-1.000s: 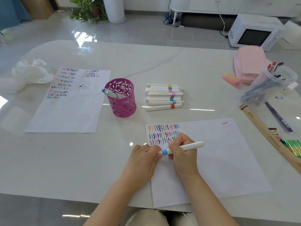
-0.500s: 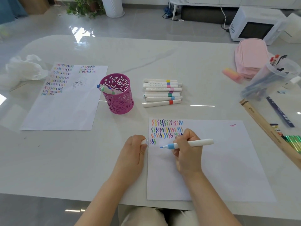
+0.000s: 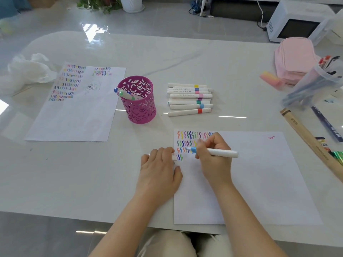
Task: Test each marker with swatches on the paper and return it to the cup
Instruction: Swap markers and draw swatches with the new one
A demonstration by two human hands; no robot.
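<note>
My right hand [image 3: 213, 160] grips a white marker with a light blue band [image 3: 219, 152], uncapped, its tip over the third swatch row on the near sheet of paper [image 3: 259, 179]. My left hand [image 3: 159, 171] rests at the paper's left edge and holds the marker's white cap [image 3: 174, 157] in its fingers. Rows of coloured squiggles [image 3: 187, 141] fill the sheet's top left corner. The magenta cut-out cup [image 3: 138, 104] stands behind and to the left, with two markers [image 3: 124, 94] leaning out of it. Several capped markers [image 3: 189, 99] lie in a pile right of the cup.
A second sheet with swatches and a small sketch [image 3: 78, 102] lies at the left, a crumpled white bag [image 3: 27, 71] beyond it. At the right are a pink pouch [image 3: 295, 60], a clear tub of pens [image 3: 315, 84], a long wooden box [image 3: 311, 145] and a pink eraser [image 3: 271, 79].
My hands pulled the cap off the blue-banded marker. The left hand moved left with the cap; the right hand brought the tip up to the swatch rows.
</note>
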